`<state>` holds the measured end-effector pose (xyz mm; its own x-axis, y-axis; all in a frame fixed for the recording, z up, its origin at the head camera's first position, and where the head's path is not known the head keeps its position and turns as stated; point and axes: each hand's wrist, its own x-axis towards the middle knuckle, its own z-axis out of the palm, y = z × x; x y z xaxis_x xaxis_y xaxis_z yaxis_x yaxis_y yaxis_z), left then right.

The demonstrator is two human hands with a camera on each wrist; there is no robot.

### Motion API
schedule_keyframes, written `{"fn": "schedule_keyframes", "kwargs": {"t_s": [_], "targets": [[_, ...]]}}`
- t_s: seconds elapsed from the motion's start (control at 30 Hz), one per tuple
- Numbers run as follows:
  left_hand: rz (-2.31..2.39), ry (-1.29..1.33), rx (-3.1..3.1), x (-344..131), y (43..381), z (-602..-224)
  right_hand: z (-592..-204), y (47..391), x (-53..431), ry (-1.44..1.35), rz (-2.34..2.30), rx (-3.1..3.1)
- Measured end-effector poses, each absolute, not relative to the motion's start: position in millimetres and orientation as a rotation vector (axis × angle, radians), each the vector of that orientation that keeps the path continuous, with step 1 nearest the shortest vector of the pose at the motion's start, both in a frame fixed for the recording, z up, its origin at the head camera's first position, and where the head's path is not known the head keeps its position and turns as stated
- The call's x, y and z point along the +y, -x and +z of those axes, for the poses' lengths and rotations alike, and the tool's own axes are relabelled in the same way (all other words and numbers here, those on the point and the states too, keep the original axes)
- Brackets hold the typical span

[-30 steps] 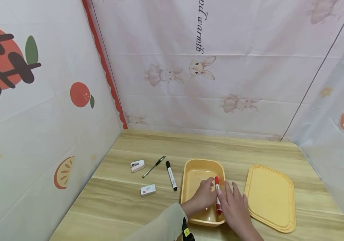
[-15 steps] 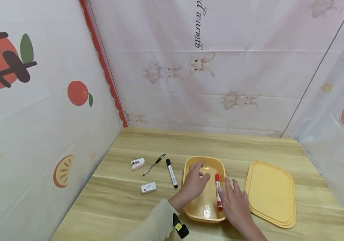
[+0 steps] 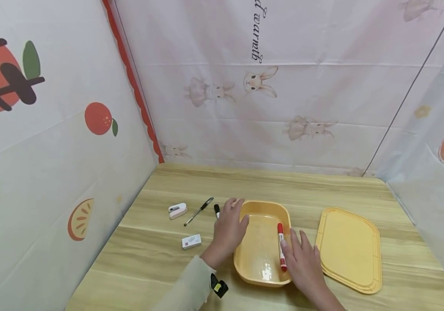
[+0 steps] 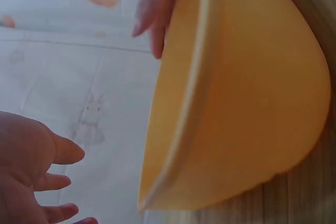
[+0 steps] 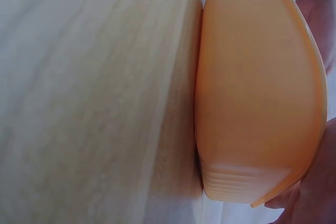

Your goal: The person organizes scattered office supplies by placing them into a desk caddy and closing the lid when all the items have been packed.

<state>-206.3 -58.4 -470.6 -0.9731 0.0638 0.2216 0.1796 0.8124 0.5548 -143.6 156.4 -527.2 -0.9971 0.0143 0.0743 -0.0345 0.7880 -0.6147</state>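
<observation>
A yellow plastic box stands on the table with a red marker lying along its right inner side. My right hand rests at the box's right rim, fingers extended, its thumb over the rim beside the marker. My left hand is above the box's left edge with fingers spread and nothing in them. Beneath it lies a black-capped marker, mostly hidden by the hand. In the left wrist view, that hand shows apart from the box wall.
Left of the box lie a black pen, a small pink-and-white stapler-like item and a small white printed box. To the right, a yellow lid lies flat on the wooden table. Printed curtains enclose the table.
My left hand let go of the red marker inside the box, then moved left out of it, over the black-capped marker. The right hand stayed at the right rim.
</observation>
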Motion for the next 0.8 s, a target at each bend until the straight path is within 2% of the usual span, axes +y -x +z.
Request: {"fn": "schedule_keyframes", "kwargs": {"t_s": [0.23,0.8], "targets": [[-0.716,0.185,-2.811,-73.8,214.1,-482.5,-526.6,144.2,155.9,-0.014,0.996,-2.909],[-0.897,-0.055,-2.872,-86.8,240.4,-512.1,-527.5,144.6,156.9,-0.009,1.015,-2.920]]}}
